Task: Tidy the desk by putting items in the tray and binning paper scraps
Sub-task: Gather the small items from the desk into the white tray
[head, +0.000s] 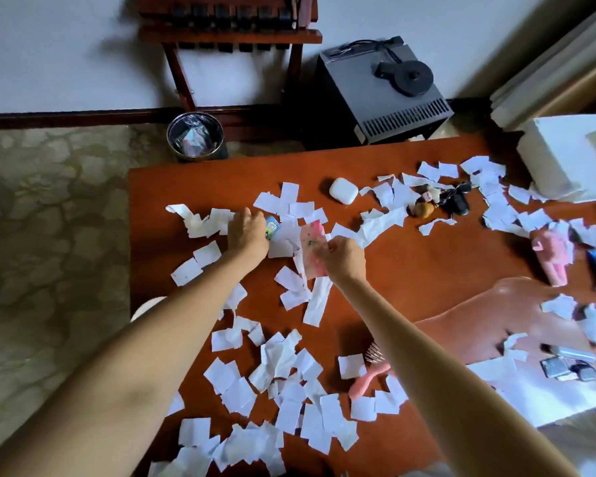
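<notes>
Your right hand (344,258) pinches the pink card (313,251); your left hand (246,232) is curled on scraps (203,223) beside it. Grab too loosely and scraps may slip off the bench (410,270), far from the bin (195,136)

The counter (410,270) is shown as reddish-brown wood with a smooth, semi-gloss finish that reflects light at its right side. Torn scraps (289,366) of thin, matt white paper are scattered over it, some creased. The earbud case (343,190) is seen in glossy white plastic, the hairbrush (369,380) in matt pink plastic. The bin (195,136) on the floor is rendered in shiny metal and lined with a crinkled clear plastic bag. The floor (49,215) is surfaced in mottled, polished stone.
</notes>
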Motion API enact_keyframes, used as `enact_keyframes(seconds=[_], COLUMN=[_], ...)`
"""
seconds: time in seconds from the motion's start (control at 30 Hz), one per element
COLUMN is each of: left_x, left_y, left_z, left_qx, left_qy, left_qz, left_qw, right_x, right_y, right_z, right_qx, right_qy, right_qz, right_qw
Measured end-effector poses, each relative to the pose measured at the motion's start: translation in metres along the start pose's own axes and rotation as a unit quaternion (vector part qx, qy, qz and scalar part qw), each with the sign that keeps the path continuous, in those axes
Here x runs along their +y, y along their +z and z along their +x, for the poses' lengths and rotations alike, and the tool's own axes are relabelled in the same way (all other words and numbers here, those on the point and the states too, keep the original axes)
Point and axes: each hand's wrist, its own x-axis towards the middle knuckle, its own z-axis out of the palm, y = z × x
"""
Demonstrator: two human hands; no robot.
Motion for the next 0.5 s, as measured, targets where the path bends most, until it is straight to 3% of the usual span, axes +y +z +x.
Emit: enact_keyframes(seconds=[0.1, 0.33, 0.5], left_x=[0.012, 0.048, 0.109], left_y=[0.004, -0.014, -0.023], left_z=[-0.009, -0.06, -0.096], left_qx=[0.002, 0.04, 0.064], left_qy=[0.011, -0.023, -0.002], left_qz=[-0.014, -0.197, -0.281], left_qw=[1.0, 0.979, 0.957], right_x=[0.004, 0.03, 0.066], right_y=[-0.014, -0.063, -0.114], right_z=[-0.002, -0.012, -0.01], right_qx=[0.01, 0.047, 0.074], right_qy=[-0.004, -0.056, -0.072], right_qz=[0.003, 0.026, 0.071], right_qw=[1.0, 0.997, 0.992])
